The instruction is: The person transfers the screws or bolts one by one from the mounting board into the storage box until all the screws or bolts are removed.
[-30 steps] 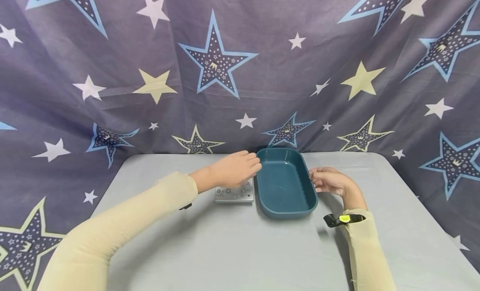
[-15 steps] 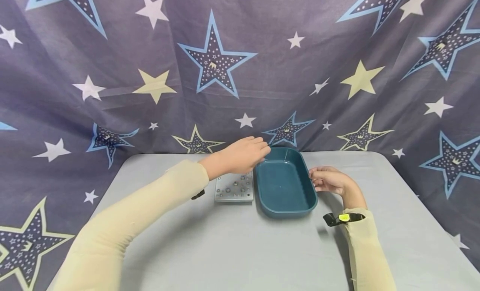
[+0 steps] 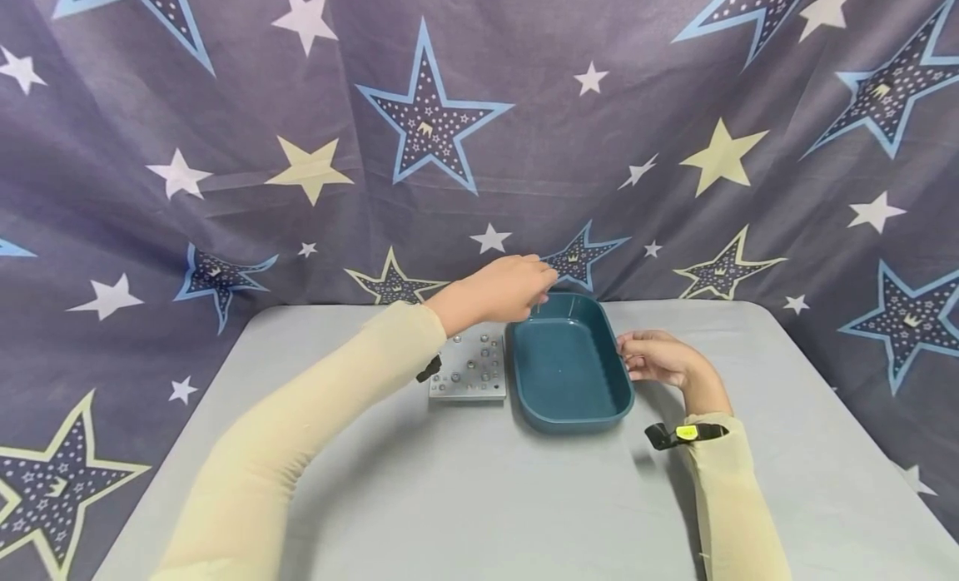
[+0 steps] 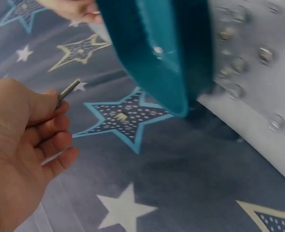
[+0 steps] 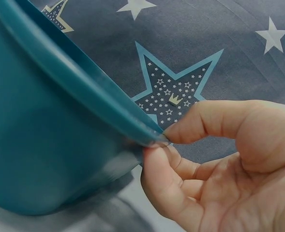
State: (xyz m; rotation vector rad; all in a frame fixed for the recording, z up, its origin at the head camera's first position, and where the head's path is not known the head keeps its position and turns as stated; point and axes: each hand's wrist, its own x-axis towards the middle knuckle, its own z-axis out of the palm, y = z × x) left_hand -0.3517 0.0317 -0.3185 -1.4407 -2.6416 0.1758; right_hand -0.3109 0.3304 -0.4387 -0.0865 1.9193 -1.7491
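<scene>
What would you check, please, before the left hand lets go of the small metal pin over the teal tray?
1. Left hand pinches the metal pin: ok.
2. Pin above the teal tray: at its far corner; cannot tell if inside the rim.
3. Right hand pinches the tray's rim: ok.
4. Tray flat on the table: ok.
5. Metal plate clear of the tray: beside it; contact cannot tell.

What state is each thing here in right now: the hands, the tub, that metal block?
left hand: raised over the tub's far left corner, pinching a small metal pin
right hand: pinching the tub's right rim
teal tub: upright on the table, looks empty
metal block: flat on the table left of the tub, small metal pieces standing in it
</scene>
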